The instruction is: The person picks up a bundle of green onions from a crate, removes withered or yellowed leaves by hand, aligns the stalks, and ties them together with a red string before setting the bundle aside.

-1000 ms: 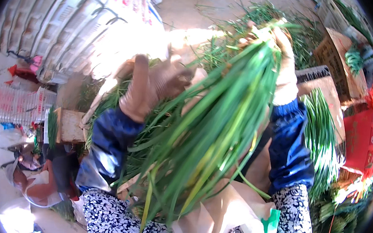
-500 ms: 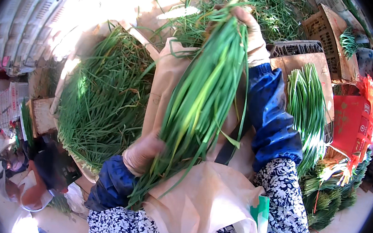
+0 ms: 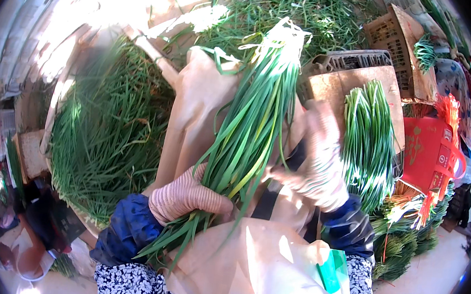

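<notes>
A long bunch of garlic chives lies across my lap, pale stem ends pointing away and green leaf tips toward me. My left hand, in a striped knit glove, is closed round the leaves near their tips. Beside the bunch on the right, my right hand, gloved too, is raised with thumb and fingers apart and nothing in it. It is blurred by motion. A beige cloth covers my lap beneath the leaves.
A large basket heaped with loose chives stands at left. More loose chives lie ahead. At right, a neat chive bundle rests on cardboard, near a red box, red-orange ties and stacked bundles.
My right hand has let go of the stem ends and come back toward me. My left hand has moved in and closed round the leaves. The bunch now lies lower.
</notes>
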Demonstrator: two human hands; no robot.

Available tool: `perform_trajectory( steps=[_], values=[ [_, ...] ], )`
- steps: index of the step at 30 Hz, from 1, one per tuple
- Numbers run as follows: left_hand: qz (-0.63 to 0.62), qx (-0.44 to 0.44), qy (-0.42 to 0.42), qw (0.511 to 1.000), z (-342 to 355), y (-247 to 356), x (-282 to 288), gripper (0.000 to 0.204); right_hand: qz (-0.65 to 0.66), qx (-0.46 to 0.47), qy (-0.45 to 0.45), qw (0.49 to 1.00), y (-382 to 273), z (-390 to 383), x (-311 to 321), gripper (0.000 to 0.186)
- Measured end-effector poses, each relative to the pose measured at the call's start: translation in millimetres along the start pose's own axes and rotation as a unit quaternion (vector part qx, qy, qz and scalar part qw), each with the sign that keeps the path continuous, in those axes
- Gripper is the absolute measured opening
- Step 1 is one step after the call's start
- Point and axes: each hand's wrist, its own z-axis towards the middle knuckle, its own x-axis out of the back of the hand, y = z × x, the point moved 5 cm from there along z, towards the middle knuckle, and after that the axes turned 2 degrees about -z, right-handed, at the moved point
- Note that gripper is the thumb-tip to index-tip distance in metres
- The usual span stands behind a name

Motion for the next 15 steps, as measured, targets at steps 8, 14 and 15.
perform_trajectory(
  steps=[8, 14, 15],
  values=[
    [0.212, -0.070, -0.047, 0.974, 62, 149, -7, 0.038, 0.005, 0.152, 0.032, 0.988, 18, 132, -71, 0.075],
    [0.184, 0.030, 0.031, 0.982, 191, 208, 65, 0.027, 0.548, -0.229, -0.106, 0.798, 123, 153, -174, 0.072],
    [0.177, 0.058, 0.036, 0.982, 203, 209, 53, 0.026, 0.561, -0.267, -0.105, 0.777, 138, 150, -183, 0.059]
  ],
)
